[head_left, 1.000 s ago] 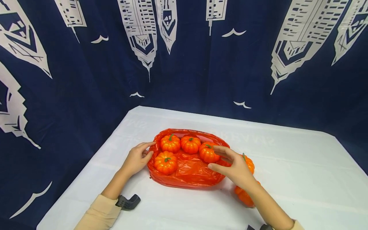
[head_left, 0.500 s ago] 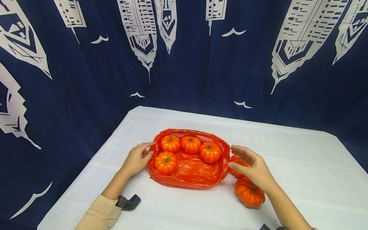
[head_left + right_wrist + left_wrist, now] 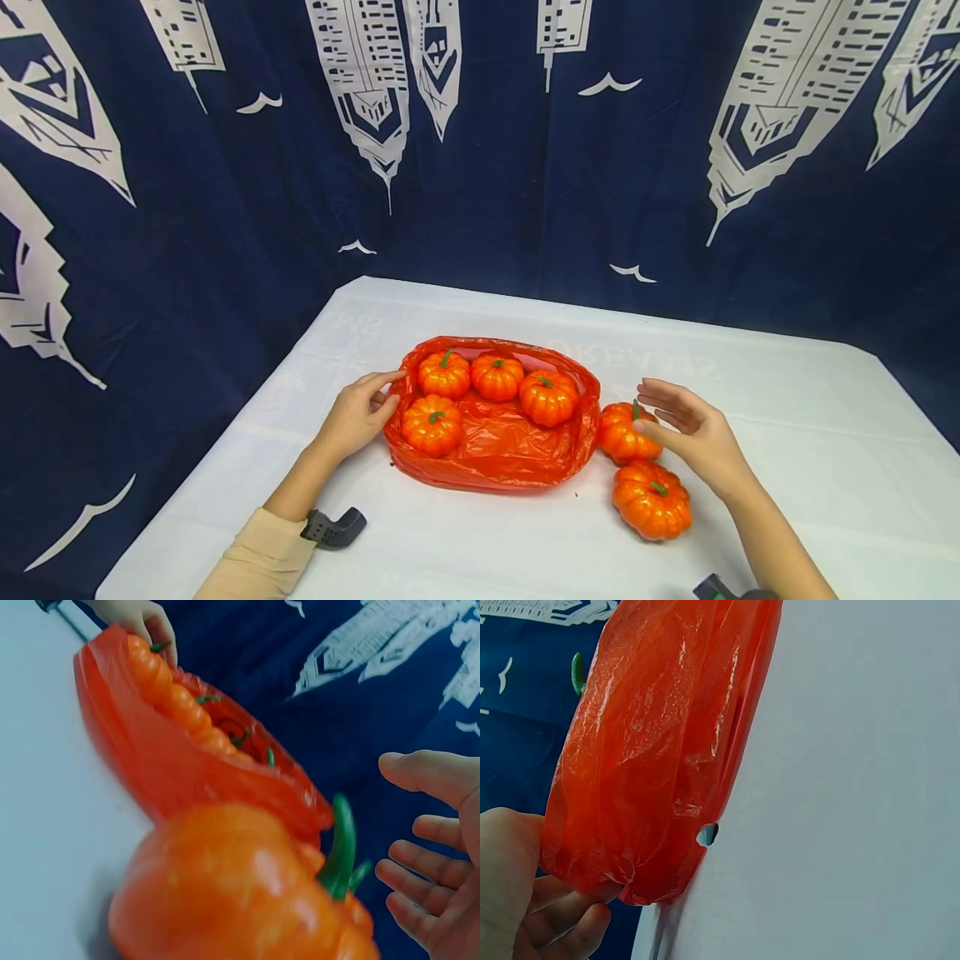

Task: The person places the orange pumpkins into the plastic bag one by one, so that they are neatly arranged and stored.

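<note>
A red plastic bag [image 3: 495,467] lies on the white table with its mouth spread wide, and several small orange pumpkins [image 3: 433,425] sit inside. At its left end my left hand [image 3: 360,414] grips the rim; in the left wrist view the fingers [image 3: 570,922] bend at the bag's corner, partly behind the film. My right hand [image 3: 701,433] hovers with parted, relaxed fingers and holds nothing. Below its fingertips, against the bag's right side, stands a pumpkin with an upright green stem [image 3: 628,433]. Another pumpkin [image 3: 652,502] lies just in front of that one.
The white table [image 3: 795,433] has its far edge close to a dark blue curtain [image 3: 480,225] printed with white buildings and birds. Dark camera mounts [image 3: 335,528] stick out from the wrists, near the table surface.
My right hand has drawn back rightward from over the bag, past its rim, to above the outside pumpkins. It uncovers the pumpkin at the bag's right. My left hand stays put.
</note>
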Demonstrator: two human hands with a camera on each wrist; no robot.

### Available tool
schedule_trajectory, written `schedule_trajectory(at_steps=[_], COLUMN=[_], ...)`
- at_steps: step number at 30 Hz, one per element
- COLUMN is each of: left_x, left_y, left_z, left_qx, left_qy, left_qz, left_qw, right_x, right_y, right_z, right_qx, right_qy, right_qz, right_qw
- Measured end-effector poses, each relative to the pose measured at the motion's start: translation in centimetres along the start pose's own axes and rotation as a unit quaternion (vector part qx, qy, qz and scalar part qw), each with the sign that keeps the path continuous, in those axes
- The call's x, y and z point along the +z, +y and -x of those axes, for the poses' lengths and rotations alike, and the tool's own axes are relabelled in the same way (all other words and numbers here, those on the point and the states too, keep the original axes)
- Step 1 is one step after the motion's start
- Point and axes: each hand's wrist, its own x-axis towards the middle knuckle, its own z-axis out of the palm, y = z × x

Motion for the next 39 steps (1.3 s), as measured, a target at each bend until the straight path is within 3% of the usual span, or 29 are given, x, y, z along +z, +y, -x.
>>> schedule_trajectory(at_steps=[11,21,39], left_x=[0.0,0.1,0.0], left_y=[-0.2,-0.2,-0.1], left_z=[0.1,0.0,0.1], left_qx=[-0.004,0.000,0.001], left_qy=[-0.002,0.000,-0.003], left_qz=[0.002,0.008,0.007], left_qw=[1.0000,1.0000,1.0000], right_x=[-0.5,-0.3,0.0], right_y=[3.1,4.1,4.7], right_z=[0.4,0.4,0.6], right_qx=[0.051,0.133,0.152], right_qy=[0.004,-0.041,-0.038], right_qz=[0.015,0.049,0.023], right_qw=[0.999,0.989,0.987])
